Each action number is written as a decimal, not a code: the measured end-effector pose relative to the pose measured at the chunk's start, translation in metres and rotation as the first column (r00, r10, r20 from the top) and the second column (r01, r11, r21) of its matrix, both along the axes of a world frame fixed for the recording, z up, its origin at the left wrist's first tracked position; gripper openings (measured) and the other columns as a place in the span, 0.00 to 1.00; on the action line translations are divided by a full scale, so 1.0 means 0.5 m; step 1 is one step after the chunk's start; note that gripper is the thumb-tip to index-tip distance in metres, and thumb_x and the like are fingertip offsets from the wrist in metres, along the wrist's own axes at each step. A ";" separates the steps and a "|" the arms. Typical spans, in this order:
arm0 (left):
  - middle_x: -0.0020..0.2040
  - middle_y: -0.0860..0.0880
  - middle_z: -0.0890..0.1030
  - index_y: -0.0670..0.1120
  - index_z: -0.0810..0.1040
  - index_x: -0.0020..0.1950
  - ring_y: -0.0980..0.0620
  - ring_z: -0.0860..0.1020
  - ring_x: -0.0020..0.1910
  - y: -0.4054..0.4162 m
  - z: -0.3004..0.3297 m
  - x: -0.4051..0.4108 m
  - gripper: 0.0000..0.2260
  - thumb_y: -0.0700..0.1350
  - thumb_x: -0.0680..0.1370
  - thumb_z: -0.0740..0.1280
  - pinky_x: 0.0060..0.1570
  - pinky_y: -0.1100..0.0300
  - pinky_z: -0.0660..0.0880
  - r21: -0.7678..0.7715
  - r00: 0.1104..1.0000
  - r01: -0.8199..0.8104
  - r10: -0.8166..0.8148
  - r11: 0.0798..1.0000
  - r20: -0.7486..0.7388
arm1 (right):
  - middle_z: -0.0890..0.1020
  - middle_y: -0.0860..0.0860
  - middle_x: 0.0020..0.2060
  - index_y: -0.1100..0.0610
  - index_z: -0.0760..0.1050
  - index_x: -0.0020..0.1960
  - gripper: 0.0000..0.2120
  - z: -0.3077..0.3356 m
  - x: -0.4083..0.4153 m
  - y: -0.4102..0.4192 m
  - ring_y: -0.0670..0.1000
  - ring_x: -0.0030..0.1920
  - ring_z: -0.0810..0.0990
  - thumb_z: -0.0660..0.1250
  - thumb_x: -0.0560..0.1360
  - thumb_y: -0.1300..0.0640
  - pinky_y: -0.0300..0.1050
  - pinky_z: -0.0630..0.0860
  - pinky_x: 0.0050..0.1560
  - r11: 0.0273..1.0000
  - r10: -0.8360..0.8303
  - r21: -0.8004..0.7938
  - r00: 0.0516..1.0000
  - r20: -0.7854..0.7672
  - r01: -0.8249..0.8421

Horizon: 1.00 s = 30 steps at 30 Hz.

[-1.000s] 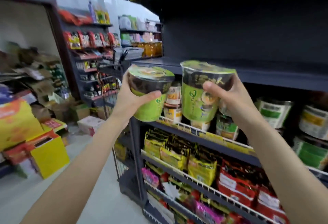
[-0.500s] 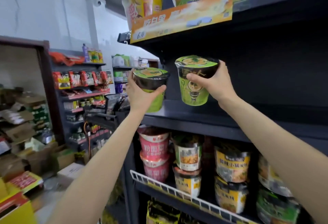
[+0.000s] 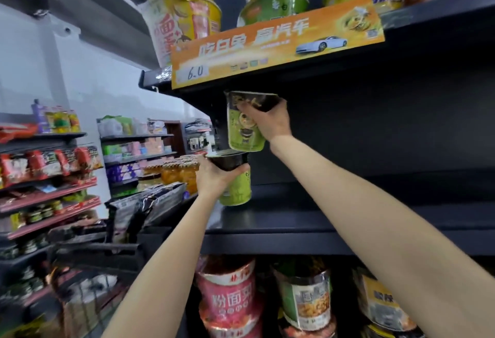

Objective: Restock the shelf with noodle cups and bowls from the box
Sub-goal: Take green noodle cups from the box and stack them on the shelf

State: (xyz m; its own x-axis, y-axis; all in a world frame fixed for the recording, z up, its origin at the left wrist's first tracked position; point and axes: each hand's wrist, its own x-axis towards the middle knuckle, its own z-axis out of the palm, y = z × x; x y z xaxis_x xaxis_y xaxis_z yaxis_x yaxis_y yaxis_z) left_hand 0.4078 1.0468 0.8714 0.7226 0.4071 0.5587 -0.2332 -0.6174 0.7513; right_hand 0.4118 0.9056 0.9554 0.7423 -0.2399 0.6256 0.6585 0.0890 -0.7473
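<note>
- Left hand [image 3: 214,177] grips lower cup [image 3: 235,179] around its dark upper band, thumb across the front; cup upright, green base at the shelf [image 3: 294,220] surface, contact there not clear.
- Right hand [image 3: 270,121] grips upper cup [image 3: 242,126] near its rim, fingers curled over the dark top band; cup upright, held in the air.
- Upper cup sits directly above lower cup, its base just over the lower lid; touching or a small gap, cannot tell.
- Both cups at the left end of the dark shelf, close to the back panel, under the orange promo strip [image 3: 276,46] marked 6.0.
- Shelf above the strip carries stacked yellow and green noodle bowls [image 3: 273,5].
- Shelf below holds a pink cup [image 3: 230,300], a green-labelled cup [image 3: 308,297] and a yellow-labelled cup [image 3: 380,303].
- Far left: red racks [image 3: 48,174] of packets and jars, somewhat blurred.
</note>
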 end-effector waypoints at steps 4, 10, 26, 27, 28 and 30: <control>0.63 0.44 0.75 0.40 0.62 0.66 0.44 0.74 0.62 0.020 -0.007 0.036 0.47 0.62 0.58 0.78 0.57 0.52 0.73 0.045 0.997 0.049 -0.046 0.998 -0.056 | 0.72 0.58 0.65 0.64 0.63 0.69 0.44 0.007 0.037 0.062 0.56 0.66 0.70 0.78 0.63 0.46 0.50 0.69 0.66 0.975 -0.069 -0.210 0.998 -0.002 0.067; 0.66 0.44 0.73 0.43 0.54 0.73 0.44 0.72 0.64 0.048 -0.009 0.057 0.50 0.55 0.61 0.79 0.61 0.52 0.71 -0.019 0.974 0.219 -0.219 0.976 -0.059 | 0.72 0.57 0.66 0.62 0.60 0.71 0.43 -0.011 0.071 0.097 0.56 0.66 0.71 0.76 0.66 0.45 0.50 0.69 0.66 0.934 -0.070 -0.355 0.995 -0.067 0.042; 0.67 0.49 0.73 0.50 0.67 0.71 0.48 0.70 0.67 -0.017 0.006 -0.160 0.27 0.55 0.74 0.68 0.63 0.50 0.69 0.305 0.990 0.081 -0.113 0.949 0.088 | 0.67 0.53 0.69 0.49 0.68 0.70 0.23 -0.144 -0.136 -0.073 0.57 0.69 0.64 0.66 0.76 0.54 0.51 0.65 0.67 0.617 -0.195 -0.690 0.923 0.331 0.378; 0.65 0.51 0.75 0.52 0.69 0.69 0.50 0.72 0.65 -0.037 -0.001 -0.189 0.24 0.55 0.75 0.67 0.63 0.50 0.70 0.336 0.982 0.081 -0.133 0.938 0.134 | 0.70 0.52 0.67 0.50 0.70 0.68 0.21 -0.162 -0.160 -0.099 0.55 0.67 0.66 0.66 0.76 0.55 0.51 0.67 0.66 0.609 -0.216 -0.652 0.886 0.411 0.451; 0.63 0.53 0.77 0.53 0.72 0.66 0.52 0.74 0.63 -0.061 -0.011 -0.218 0.21 0.55 0.75 0.66 0.62 0.50 0.71 0.354 0.967 0.081 -0.159 0.932 0.197 | 0.73 0.51 0.64 0.51 0.72 0.66 0.19 -0.180 -0.188 -0.128 0.53 0.65 0.68 0.66 0.76 0.56 0.52 0.69 0.64 0.599 -0.238 -0.604 0.837 0.493 0.526; 0.56 0.57 0.80 0.52 0.76 0.61 0.54 0.76 0.57 -0.120 -0.040 -0.276 0.16 0.54 0.75 0.64 0.59 0.53 0.73 0.360 0.916 0.078 -0.209 0.930 0.343 | 0.78 0.50 0.58 0.54 0.75 0.62 0.15 -0.224 -0.243 -0.194 0.51 0.61 0.73 0.66 0.76 0.57 0.49 0.71 0.61 0.575 -0.279 -0.505 0.735 0.618 0.644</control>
State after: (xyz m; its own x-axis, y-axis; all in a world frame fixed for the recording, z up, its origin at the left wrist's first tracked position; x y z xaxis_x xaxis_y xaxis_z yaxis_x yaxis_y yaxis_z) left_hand 0.2699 0.9869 0.8516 0.4735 0.0582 0.8789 -0.5576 -0.7526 0.3503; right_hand 0.2901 0.8089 0.8435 0.2565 0.1356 0.9570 0.7017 -0.7071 -0.0879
